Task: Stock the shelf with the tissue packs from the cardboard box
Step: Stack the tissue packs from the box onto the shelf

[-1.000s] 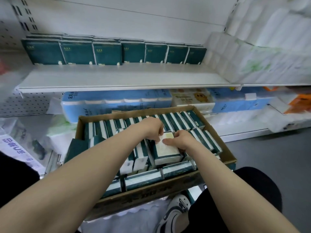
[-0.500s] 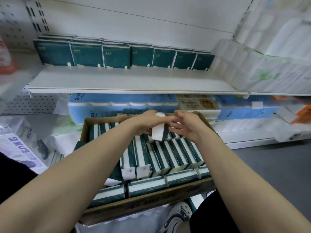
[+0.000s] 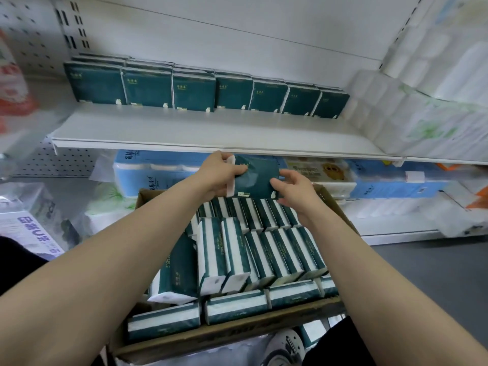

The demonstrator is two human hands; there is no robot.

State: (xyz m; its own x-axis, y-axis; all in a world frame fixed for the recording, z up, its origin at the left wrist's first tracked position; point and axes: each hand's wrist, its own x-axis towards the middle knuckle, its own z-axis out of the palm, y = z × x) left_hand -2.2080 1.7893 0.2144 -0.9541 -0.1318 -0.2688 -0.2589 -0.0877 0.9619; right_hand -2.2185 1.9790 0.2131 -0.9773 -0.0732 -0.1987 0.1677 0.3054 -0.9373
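Both hands hold one dark green tissue pack (image 3: 254, 178) above the far end of the cardboard box (image 3: 224, 336), just below the front edge of the white shelf (image 3: 211, 133). The left hand (image 3: 220, 174) clasps the pack's left end, thumb across the green face and fingers curled behind the white edge. The right hand (image 3: 293, 188) is partly spread, its fingertips (image 3: 274, 184) pressing the pack's lower right corner. A row of matching packs (image 3: 206, 88) stands at the back of the shelf. The box remains full of packs.
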